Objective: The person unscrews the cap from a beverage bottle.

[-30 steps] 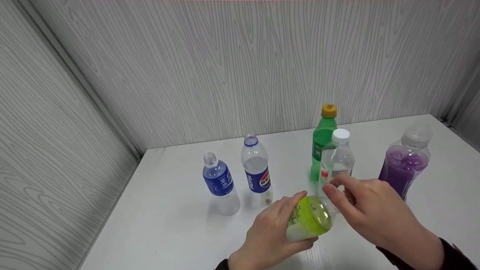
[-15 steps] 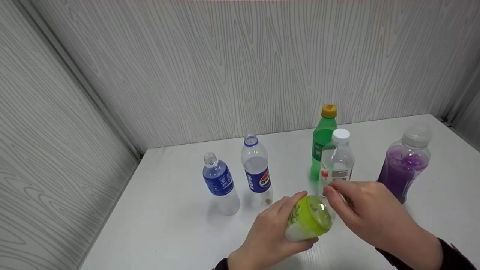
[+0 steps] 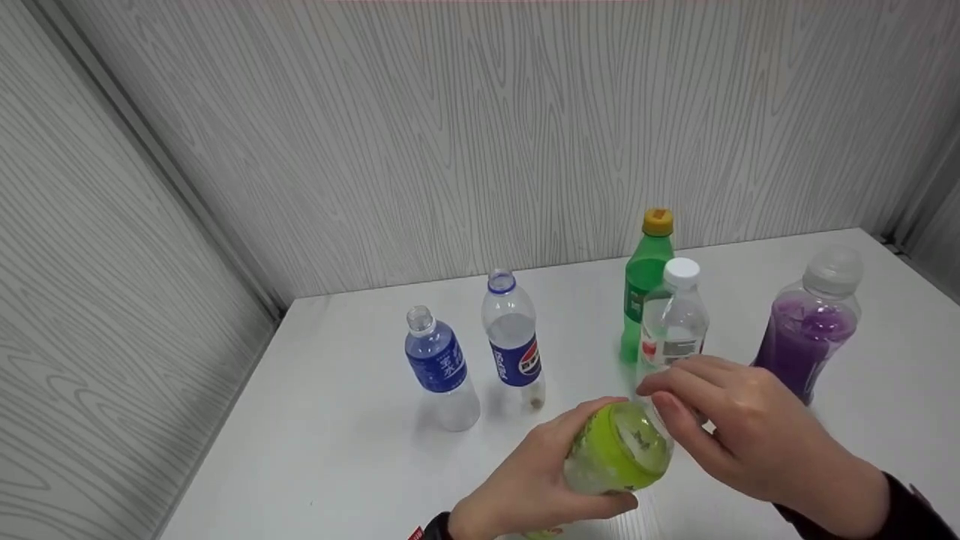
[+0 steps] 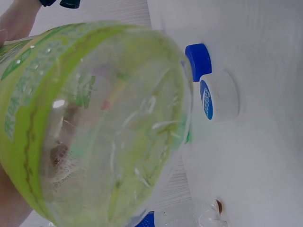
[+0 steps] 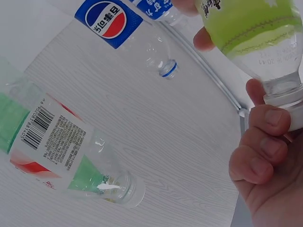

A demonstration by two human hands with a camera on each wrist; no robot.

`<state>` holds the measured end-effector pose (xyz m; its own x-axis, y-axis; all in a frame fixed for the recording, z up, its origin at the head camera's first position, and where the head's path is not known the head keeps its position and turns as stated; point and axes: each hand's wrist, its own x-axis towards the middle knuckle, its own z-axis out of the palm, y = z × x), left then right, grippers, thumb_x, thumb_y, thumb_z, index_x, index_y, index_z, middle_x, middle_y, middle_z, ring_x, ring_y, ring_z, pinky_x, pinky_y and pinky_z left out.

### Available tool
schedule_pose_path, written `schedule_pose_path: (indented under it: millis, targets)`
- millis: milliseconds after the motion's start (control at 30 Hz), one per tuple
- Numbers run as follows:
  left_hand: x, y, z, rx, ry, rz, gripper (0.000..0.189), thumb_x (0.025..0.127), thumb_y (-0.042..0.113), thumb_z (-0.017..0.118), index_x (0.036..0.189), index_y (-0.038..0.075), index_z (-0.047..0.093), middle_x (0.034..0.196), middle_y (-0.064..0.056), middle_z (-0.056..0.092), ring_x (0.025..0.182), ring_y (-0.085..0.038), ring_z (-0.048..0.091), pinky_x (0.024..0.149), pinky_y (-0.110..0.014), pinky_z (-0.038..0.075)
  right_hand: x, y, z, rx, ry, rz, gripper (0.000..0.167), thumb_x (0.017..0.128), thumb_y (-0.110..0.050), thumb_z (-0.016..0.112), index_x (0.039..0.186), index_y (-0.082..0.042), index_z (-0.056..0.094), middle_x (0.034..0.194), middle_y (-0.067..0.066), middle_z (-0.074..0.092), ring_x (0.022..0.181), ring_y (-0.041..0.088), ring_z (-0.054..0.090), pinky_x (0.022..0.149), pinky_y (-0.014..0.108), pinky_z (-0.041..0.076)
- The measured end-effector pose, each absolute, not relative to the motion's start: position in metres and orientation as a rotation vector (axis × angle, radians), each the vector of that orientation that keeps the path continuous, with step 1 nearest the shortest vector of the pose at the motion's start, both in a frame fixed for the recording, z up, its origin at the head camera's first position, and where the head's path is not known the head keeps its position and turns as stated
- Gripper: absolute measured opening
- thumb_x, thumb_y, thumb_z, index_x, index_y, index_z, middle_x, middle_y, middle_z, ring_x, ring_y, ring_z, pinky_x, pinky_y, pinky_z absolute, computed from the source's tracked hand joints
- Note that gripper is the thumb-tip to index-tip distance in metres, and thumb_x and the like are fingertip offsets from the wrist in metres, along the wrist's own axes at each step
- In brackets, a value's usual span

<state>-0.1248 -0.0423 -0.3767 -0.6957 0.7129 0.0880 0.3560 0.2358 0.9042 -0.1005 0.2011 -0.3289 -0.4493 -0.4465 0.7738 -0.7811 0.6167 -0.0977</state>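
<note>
A clear plastic bottle with a yellow-green label [image 3: 611,446] is held tilted above the table, its neck toward the right. My left hand [image 3: 544,480] grips it round the body, thumb on the near side. The right hand [image 3: 757,439] has its fingers curled round the white bottle cap [image 5: 297,116] at the neck, as the right wrist view shows; from the head, that cap is hidden behind the fingers. In the left wrist view the bottle's base [image 4: 113,127] fills much of the picture.
Behind stand a blue-label water bottle [image 3: 442,367] and a Pepsi bottle [image 3: 512,337], both capless. A green bottle [image 3: 649,262], a white-capped clear bottle [image 3: 675,319] and a purple-filled bottle [image 3: 806,337] stand right. A blue cap [image 4: 200,61] and a white cap [image 4: 222,97] lie on the table.
The left hand has shifted slightly and turned the bottle a little, lowering it a touch. At the neck, the right hand's fingers have moved round, with the index now reaching further over.
</note>
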Motion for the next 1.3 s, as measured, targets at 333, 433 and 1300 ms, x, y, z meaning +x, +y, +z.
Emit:
schedule_pose_path:
  millis: [333, 433, 1300]
  targets:
    - [-0.125, -0.042, -0.379, 0.927, 2.240, 1.476, 0.076, 0.089, 0.037, 0.083, 0.154, 0.037, 0.043, 0.141, 0.015, 0.063, 0.121, 0.001, 0.058, 0.115, -0.024, 0.047, -0.097, 0.204, -0.327, 0.746, -2.188, 0.667, 0.021, 0.090, 0.004, 0.069, 0.103, -0.011, 0.077, 0.097, 0.001, 0.081, 0.073, 0.006, 0.066, 0.067, 0.009, 0.056]
    - [-0.125, -0.042, -0.377, 0.868, 2.276, 1.495, 0.076, 0.089, 0.037, 0.083, 0.153, 0.041, 0.042, 0.140, 0.016, 0.063, 0.122, 0.001, 0.058, 0.116, -0.026, 0.047, -0.097, 0.206, -0.325, 0.687, -2.213, 0.679, 0.021, 0.092, 0.004, 0.067, 0.104, -0.010, 0.078, 0.099, 0.001, 0.081, 0.075, 0.005, 0.065, 0.071, 0.007, 0.054]
    - [-0.132, -0.060, -0.362, 0.881, 2.550, 1.853, 0.080, 0.088, 0.026, 0.084, 0.156, 0.020, 0.042, 0.141, 0.001, 0.066, 0.122, -0.017, 0.067, 0.108, -0.034, 0.056, -0.124, 0.202, -0.368, 0.799, -2.855, 0.321, 0.025, 0.092, -0.024, 0.081, 0.112, -0.011, 0.074, 0.096, -0.003, 0.069, 0.081, 0.009, 0.064, 0.067, 0.029, 0.061]
